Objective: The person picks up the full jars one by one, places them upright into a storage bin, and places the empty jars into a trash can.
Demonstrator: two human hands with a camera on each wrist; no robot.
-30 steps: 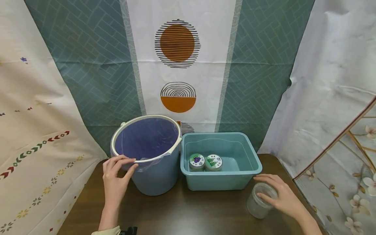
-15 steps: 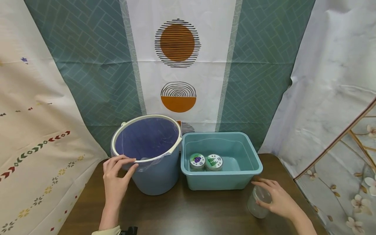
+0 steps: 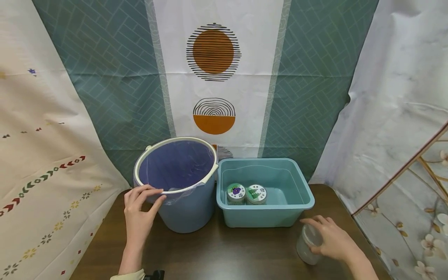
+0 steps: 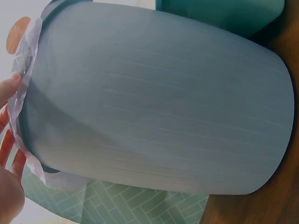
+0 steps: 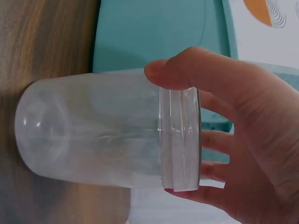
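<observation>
A blue bucket [image 3: 183, 216] with a cream rim and a clear plastic liner stands at left. My left hand [image 3: 138, 217] pinches the rim at its near left side, thumb outside against the liner [image 4: 27, 77] and fingers over the top. At right, my right hand [image 3: 330, 239] holds a clear jar [image 3: 305, 249] around its upper end. In the right wrist view the jar [image 5: 103, 130] is see-through, with a ridged top band between thumb and fingers. Its base appears to be on the table. Whether a lid covers it, I cannot tell.
A teal plastic bin [image 3: 259, 216] stands right of the bucket. Inside it are two small jars, one with a purple flower lid [image 3: 236, 191], the other with a green-patterned lid [image 3: 256, 193]. Patterned cloths hang behind and beside the brown table [image 3: 224, 252].
My right hand has shifted around the jar's top, and that top has moved slightly left and toward me. The left hand stays at the bucket rim.
</observation>
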